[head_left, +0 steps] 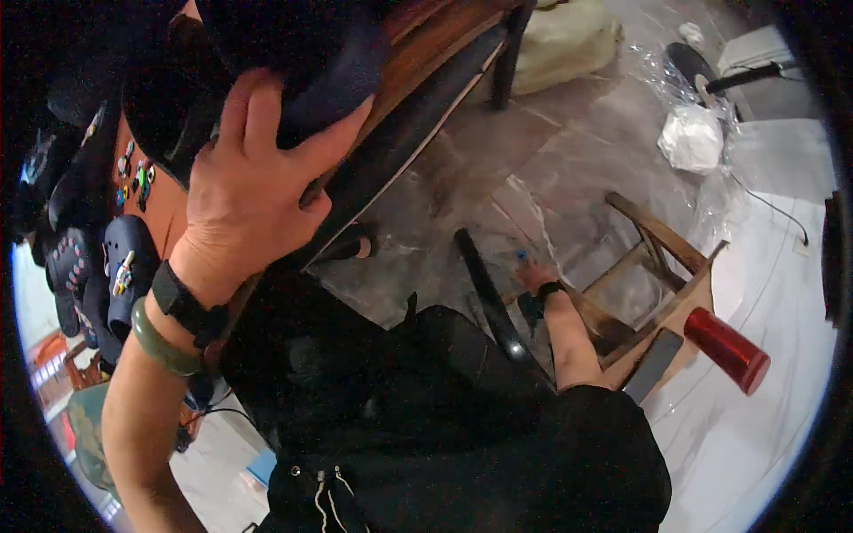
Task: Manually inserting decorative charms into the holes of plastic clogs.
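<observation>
My left hand [253,182] is spread at the upper left, its fingers stretched over a dark navy thing [333,84] at the wooden table's edge. What lies under the palm is too dark to make out. A black watch band and a green bangle circle that wrist. Far lower, my right hand [535,277] reaches down by the floor, fingers extended. At its fingertips shows a small blue thing [522,255], too small to name. Dark clogs [131,266] with colourful charms sit left of my left hand. Several loose charms [138,178] lie on the table [169,222].
A wooden stool [657,355] lies tipped over beside my right arm. A red tumbler [727,351] is next to it. A black metal bar [489,293] slants past my right hand. Clear plastic film and a white bundle [691,139] lie on the floor.
</observation>
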`<action>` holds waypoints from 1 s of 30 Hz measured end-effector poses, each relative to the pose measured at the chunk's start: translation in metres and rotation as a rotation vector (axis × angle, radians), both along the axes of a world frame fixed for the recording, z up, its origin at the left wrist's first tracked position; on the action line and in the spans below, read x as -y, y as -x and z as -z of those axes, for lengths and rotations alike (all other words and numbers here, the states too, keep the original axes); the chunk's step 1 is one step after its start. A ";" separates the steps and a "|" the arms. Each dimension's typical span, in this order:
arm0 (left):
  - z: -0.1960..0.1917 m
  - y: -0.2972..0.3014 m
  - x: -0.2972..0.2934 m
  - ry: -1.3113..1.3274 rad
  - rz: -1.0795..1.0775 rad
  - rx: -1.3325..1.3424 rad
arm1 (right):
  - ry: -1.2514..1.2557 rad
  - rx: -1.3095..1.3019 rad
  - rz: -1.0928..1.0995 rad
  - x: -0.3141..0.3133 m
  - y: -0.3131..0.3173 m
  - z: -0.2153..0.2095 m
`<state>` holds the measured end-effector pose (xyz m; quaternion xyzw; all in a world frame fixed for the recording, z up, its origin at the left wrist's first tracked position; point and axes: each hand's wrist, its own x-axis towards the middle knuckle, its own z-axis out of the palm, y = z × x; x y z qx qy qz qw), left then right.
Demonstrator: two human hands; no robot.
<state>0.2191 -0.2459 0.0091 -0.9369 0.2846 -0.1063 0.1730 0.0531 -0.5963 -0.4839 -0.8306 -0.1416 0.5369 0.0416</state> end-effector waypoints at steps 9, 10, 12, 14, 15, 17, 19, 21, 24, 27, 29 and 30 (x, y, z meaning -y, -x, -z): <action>-0.006 0.001 0.002 -0.248 -0.208 -0.092 | -0.007 0.074 0.023 0.002 -0.016 0.014; -0.009 -0.002 0.004 -0.262 -0.218 -0.109 | 0.013 0.096 0.211 -0.002 -0.015 0.018; -0.012 -0.010 0.009 -0.240 -0.058 -0.120 | 0.018 0.032 0.085 -0.010 -0.016 0.032; -0.017 -0.007 0.001 -0.358 -0.083 -0.133 | 0.012 -0.019 -0.029 -0.010 -0.012 0.055; -0.021 -0.006 -0.001 -0.453 -0.103 -0.125 | -0.041 -0.008 0.072 -0.006 -0.008 0.075; -0.017 -0.009 -0.001 -0.449 -0.116 -0.110 | -0.053 0.011 0.182 0.034 0.000 0.127; -0.017 -0.005 -0.006 -0.381 -0.130 -0.056 | -0.084 -0.075 0.204 0.110 -0.018 0.169; -0.017 0.001 -0.003 -0.475 -0.208 -0.135 | -0.113 -0.075 0.208 0.047 0.000 0.161; -0.030 0.001 -0.012 -0.550 -0.114 -0.202 | -0.111 0.027 -0.102 -0.024 0.004 0.115; -0.024 0.006 -0.015 -0.530 -0.119 -0.165 | 0.048 0.033 -0.071 -0.013 -0.003 0.102; -0.022 0.011 -0.017 -0.538 -0.141 -0.140 | 0.132 -0.053 0.252 -0.007 0.005 0.115; -0.021 0.010 -0.019 -0.515 -0.151 -0.114 | 0.055 -0.011 0.561 0.016 0.006 0.127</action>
